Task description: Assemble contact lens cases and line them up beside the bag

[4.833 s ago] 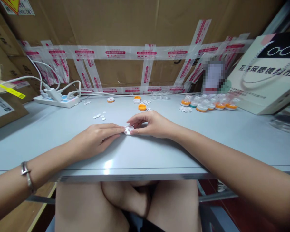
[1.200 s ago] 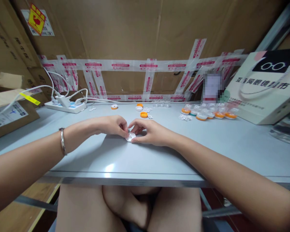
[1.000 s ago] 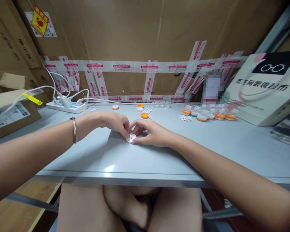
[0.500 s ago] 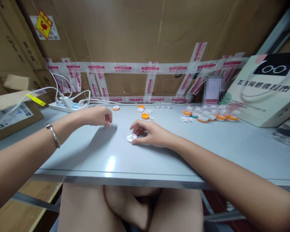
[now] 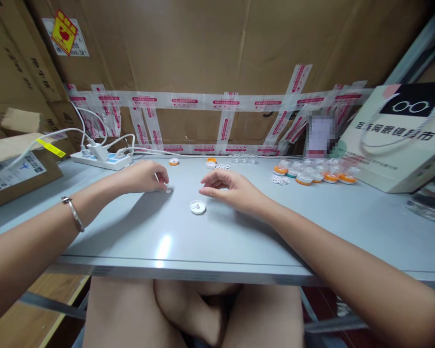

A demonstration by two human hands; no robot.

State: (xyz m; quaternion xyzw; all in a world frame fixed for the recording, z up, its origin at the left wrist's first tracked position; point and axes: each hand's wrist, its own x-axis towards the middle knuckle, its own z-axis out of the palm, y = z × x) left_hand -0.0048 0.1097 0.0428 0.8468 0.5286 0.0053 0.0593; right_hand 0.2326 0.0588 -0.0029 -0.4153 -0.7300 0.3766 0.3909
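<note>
My left hand point(image 5: 149, 177) is low over the table on the left, its thumb and fingers drawn together in a pinch. A tiny pale disc point(image 5: 168, 191) lies just beside its fingertips. Whether anything sits between those fingers cannot be made out. My right hand point(image 5: 235, 191) hovers right of centre, thumb and fingers apart with nothing visible in them. In front of it, a round white cap point(image 5: 197, 207) rests on the table with a small white piece inside. Behind the right hand are an orange ring point(image 5: 211, 160), a white ring point(image 5: 210, 165) and small white pieces point(image 5: 223, 166).
An orange-and-white cap point(image 5: 173, 162) lies at the back. Clear small cups point(image 5: 244, 158) stand near the cardboard. Several orange-based clear containers point(image 5: 304, 178) cluster right, before a paper bag point(image 5: 391, 140). A power strip point(image 5: 101, 159) and an open carton point(image 5: 21, 169) are left.
My right hand has let go of the white cap and moved up and right, now covering the nearer orange ring's place. The pale disc now shows by my left fingertips.
</note>
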